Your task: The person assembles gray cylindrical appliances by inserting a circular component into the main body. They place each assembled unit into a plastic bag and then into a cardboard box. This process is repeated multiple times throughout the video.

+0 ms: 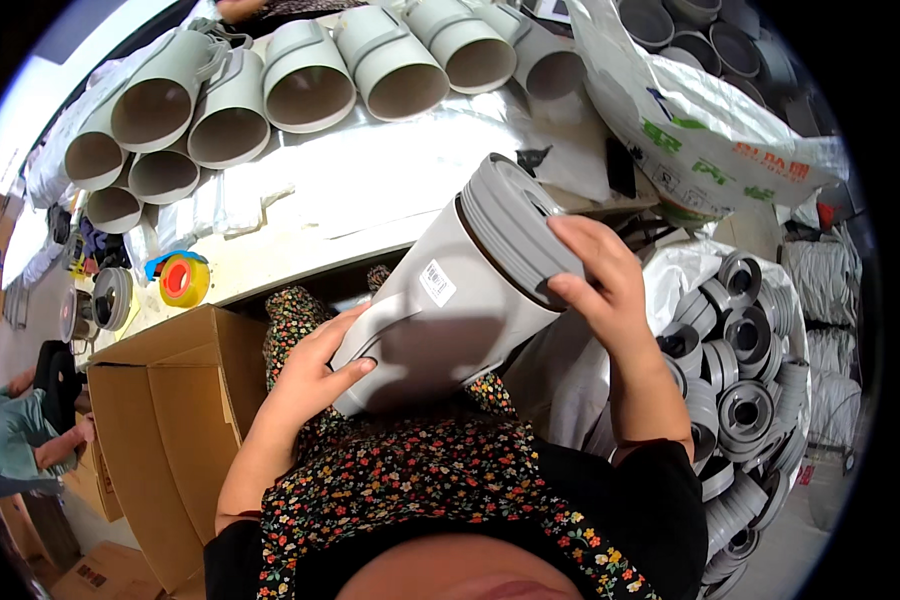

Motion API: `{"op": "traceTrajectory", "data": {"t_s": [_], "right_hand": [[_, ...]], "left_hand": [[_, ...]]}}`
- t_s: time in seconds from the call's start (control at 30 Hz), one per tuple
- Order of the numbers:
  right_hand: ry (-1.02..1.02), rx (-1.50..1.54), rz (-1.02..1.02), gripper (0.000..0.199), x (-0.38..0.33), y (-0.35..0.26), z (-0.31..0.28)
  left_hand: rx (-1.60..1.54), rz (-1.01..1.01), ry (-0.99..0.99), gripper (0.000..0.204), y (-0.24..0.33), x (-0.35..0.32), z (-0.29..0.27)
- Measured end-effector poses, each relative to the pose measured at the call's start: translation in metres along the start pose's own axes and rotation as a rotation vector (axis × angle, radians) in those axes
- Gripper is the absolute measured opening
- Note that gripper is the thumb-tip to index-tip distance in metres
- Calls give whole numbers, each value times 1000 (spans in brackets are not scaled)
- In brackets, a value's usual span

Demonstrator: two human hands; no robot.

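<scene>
1. Two bare hands share one large gray handled mug (475,335), tilted above the lap, in front of the table's edge (305,270).
2. The left hand (310,370) is closed on the mug's handle side, near its base.
3. The right hand (605,280) is clamped on the ridged gray lid (510,230), thumb and fingers spread over its top and edge.
4. A dark band shows between lid and mug rim, so the step in hand seems to be fitting the lid; whether it is pressing or turning, I cannot tell.
5. The next move probably calls for squaring the lid to the rim and pressing evenly, while the left hand steadies the mug.
</scene>
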State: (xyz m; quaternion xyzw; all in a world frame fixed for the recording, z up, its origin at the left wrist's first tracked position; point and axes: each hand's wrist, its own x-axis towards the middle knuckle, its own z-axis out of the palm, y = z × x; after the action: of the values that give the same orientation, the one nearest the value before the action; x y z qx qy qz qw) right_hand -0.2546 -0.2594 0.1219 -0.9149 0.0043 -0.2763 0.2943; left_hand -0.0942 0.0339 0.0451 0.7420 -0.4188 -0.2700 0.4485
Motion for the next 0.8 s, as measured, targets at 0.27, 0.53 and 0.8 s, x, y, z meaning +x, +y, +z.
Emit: {"op": "traceTrajectory", "data": {"t_s": [0.27,0.53,0.8], "right_hand": [[-15,7,-160,42,14,1,8],[-39,83,-220,41,13,12,9],[60,176,-43,44,11,28,-7]], "left_hand": [[31,-16,-24,55,-18,4,-10],[-142,-8,45,46,-39,20,-20],[-104,-71,9,43,-36,19,-21]]}}
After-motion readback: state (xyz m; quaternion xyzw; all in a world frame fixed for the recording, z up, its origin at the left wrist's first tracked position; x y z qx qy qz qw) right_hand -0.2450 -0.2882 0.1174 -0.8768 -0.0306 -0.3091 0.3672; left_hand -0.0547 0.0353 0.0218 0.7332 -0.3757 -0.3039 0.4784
